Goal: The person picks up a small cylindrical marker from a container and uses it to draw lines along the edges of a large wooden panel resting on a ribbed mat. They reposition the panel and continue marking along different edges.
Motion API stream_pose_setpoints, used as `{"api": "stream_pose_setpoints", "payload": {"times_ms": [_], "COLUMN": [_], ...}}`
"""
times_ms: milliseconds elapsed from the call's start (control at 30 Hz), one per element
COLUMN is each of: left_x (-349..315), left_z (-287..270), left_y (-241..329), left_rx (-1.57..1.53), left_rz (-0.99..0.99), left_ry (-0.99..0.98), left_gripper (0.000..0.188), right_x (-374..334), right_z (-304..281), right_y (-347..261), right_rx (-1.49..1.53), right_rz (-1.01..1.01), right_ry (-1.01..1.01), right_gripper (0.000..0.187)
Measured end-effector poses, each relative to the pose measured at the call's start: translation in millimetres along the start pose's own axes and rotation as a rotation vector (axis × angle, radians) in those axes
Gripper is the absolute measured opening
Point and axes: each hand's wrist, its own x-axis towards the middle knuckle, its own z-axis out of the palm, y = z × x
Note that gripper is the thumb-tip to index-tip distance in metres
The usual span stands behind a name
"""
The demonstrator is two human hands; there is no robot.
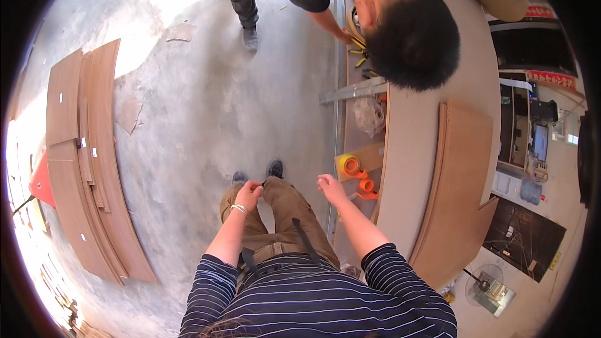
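Observation:
Over my left thigh hangs my left hand (250,195), its fingers curled together. Whether anything small is inside them cannot be made out. My right hand (330,188) is in the air beside the bench's lower shelf, loosely bent, with fingertips a little apart and nothing visible in it. Close to it on the shelf are a yellow-orange tape roll (350,164) and an orange tape dispenser (367,189). Neither is touched. At the far end of the bench a co-worker (410,37) leans over, one hand beside yellow-handled pliers (358,44).
A pale bench top (413,150) runs along my right, with brown boards (460,181) lying on it. A metal bar (354,91) juts from its side near a clear plastic bag (369,116). Stacked brown panels (94,156) lie on the concrete floor (181,169) at left.

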Motion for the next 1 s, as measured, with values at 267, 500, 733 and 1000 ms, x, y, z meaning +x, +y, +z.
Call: {"api": "stream_pose_setpoints", "payload": {"times_ms": [267,500,733,1000], "left_x": [29.4,93.1,151.7,137.4], "left_z": [-51.6,-174.8,-250.7,-157.4], "left_y": [47.8,28.3,110.1,174.8], "left_rx": [0.341,0.533,0.595,1.135], "left_rz": [-0.092,-0.191,-0.115,-0.021], "left_ry": [-0.039,0.056,0.019,-0.414], "left_gripper": [0.029,0.032,0.033,0.045], "right_x": [34.3,34.0,61.3,75.8], "right_z": [-8.1,-2.0,16.9,24.8], "right_y": [-19.1,-89.5,-159.6,-181.2], "right_rx": [-0.184,-0.167,-0.374,-0.376], "right_rz": [0.039,0.049,0.052,0.074], "right_ry": [0.022,0.060,0.090,-0.088], "right_gripper": [0.032,0.031,0.035,0.026]}}
